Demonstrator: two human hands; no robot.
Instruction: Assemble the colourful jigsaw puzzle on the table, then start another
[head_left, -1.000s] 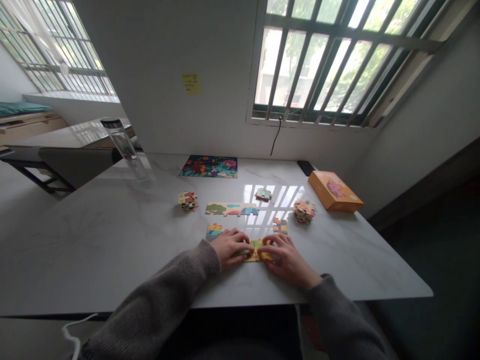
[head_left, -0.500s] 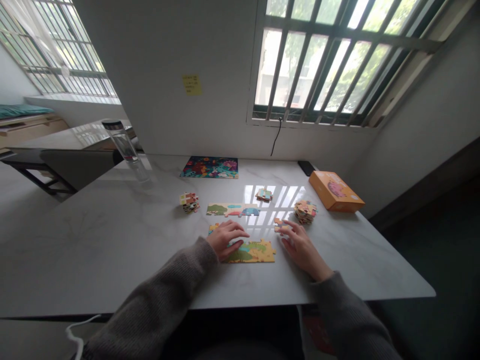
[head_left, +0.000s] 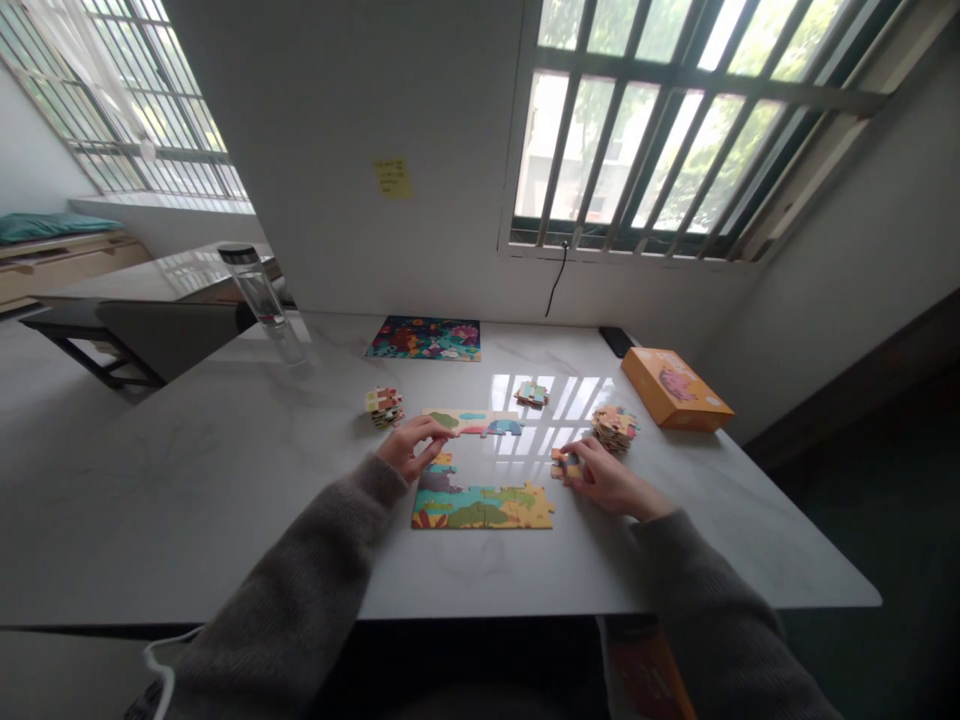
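Observation:
My left hand [head_left: 412,446] is at the left end of a joined puzzle strip [head_left: 495,424] with a tree and an elephant-like shape. Its fingers reach over the strip's lower left edge, with the thumb apart. Below lies a larger joined puzzle section [head_left: 480,508] in green, blue and yellow, running up along its left side. At the right, my right hand [head_left: 606,480] grips a small puzzle piece [head_left: 564,464] by its right side, low at the table top. The piece is partly hidden by the fingertips.
Stacks of loose puzzle pieces stand at the left [head_left: 385,405], the back [head_left: 532,393] and the right [head_left: 615,428]. A dark picture board [head_left: 424,338], an orange box [head_left: 675,388], a black phone [head_left: 616,341] and a glass bottle [head_left: 259,290] are farther out on the white table [head_left: 225,500].
My left hand has moved left and away from me, off the lower puzzle section to the upper strip. My right hand has closed its fingers on the small puzzle piece.

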